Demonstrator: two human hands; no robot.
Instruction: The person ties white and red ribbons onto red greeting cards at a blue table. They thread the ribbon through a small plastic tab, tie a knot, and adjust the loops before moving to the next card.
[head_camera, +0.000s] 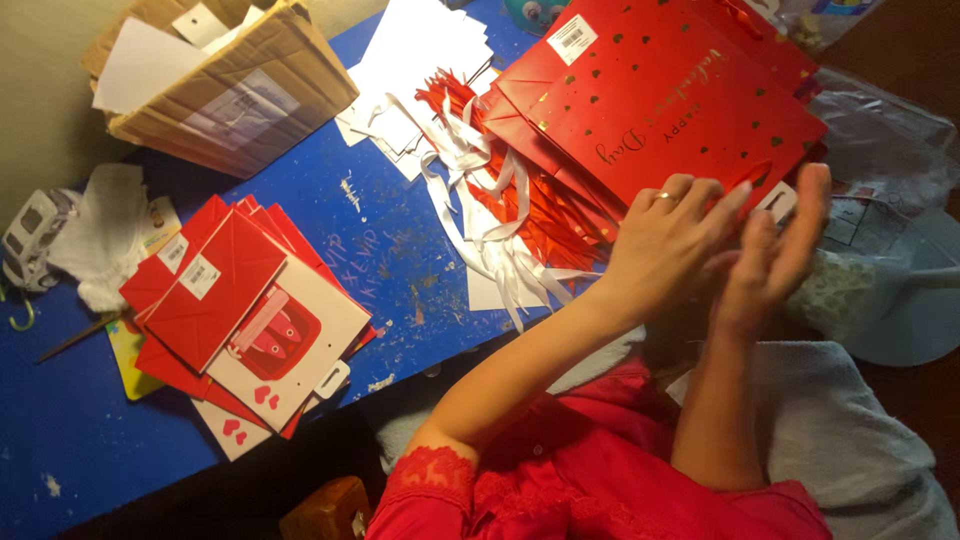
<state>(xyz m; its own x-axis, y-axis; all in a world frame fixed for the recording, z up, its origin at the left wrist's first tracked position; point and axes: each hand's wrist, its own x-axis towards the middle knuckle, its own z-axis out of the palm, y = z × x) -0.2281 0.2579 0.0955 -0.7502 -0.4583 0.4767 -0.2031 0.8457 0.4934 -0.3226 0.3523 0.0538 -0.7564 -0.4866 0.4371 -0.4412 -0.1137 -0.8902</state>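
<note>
Both hands meet at the right of the frame: the left hand (665, 235) lies with fingers on the lower edge of a red gift bag (670, 100), and the right hand (775, 255) is open, palm turned, beside a small white tag (778, 200). White ribbons (490, 215) lie left of it. At upper left, a cardboard box (240, 95) holds white sheets (140, 60).

The person wears a red top with short sleeves; the left sleeve (432, 478) ends in a band of red lace with a scalloped edge. The left hand (665, 245) has a thin ring (664, 197) on one finger. The right hand (775, 255) is bare.
</note>
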